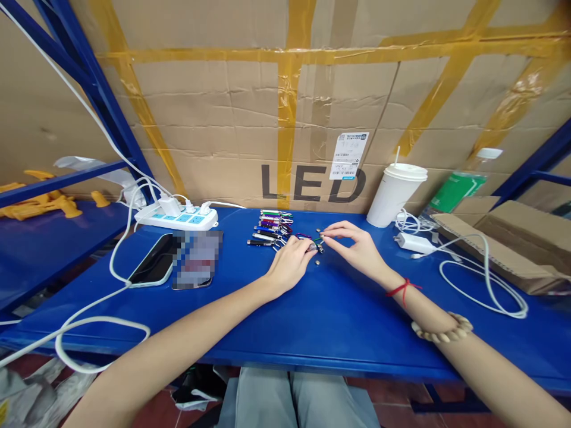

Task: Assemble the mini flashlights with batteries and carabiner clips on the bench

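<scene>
Small tube [318,241], apparently green; partly hidden

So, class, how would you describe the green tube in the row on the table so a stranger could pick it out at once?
Start at the big cardboard box lettered LED, behind the blue table. Just beyond the person's left hand lies a row of slim tubes. The green tube is nearest the box, the row's only green one.

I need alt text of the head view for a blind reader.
A person's left hand and right hand handle small parts at a blue table, beside clip-ended coloured tubes. Two phones lie left; a white cup stands right.
</scene>
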`<action>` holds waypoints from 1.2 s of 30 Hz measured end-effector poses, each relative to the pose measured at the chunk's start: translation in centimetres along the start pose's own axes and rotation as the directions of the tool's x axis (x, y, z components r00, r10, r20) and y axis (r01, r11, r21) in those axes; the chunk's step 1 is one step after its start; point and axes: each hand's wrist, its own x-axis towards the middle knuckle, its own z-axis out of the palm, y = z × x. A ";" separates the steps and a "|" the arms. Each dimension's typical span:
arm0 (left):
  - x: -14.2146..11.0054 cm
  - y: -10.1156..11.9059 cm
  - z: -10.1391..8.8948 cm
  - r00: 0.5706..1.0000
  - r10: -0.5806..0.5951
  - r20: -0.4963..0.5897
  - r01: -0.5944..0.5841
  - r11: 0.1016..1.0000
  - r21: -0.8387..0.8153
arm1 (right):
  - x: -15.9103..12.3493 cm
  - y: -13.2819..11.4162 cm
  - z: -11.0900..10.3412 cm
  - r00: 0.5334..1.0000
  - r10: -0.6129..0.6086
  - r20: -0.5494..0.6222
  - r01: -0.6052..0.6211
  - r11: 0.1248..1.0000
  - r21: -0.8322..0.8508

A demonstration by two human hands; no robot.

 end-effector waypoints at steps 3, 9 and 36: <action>0.0 0.1 -0.1 1.000 -0.027 0.014 0.027 1.000 0.012 | -0.2 -1.3 0.3 0.998 -0.058 0.034 0.057 0.997 0.052; -0.1 0.1 -0.3 0.998 -0.044 0.047 0.043 0.999 0.031 | -0.4 -1.3 0.5 0.992 -0.100 0.077 0.095 0.993 0.065; -0.2 0.4 -0.3 0.994 -0.108 0.017 0.107 0.992 0.063 | -0.3 4.7 -0.9 0.952 0.159 0.261 0.026 0.808 -0.589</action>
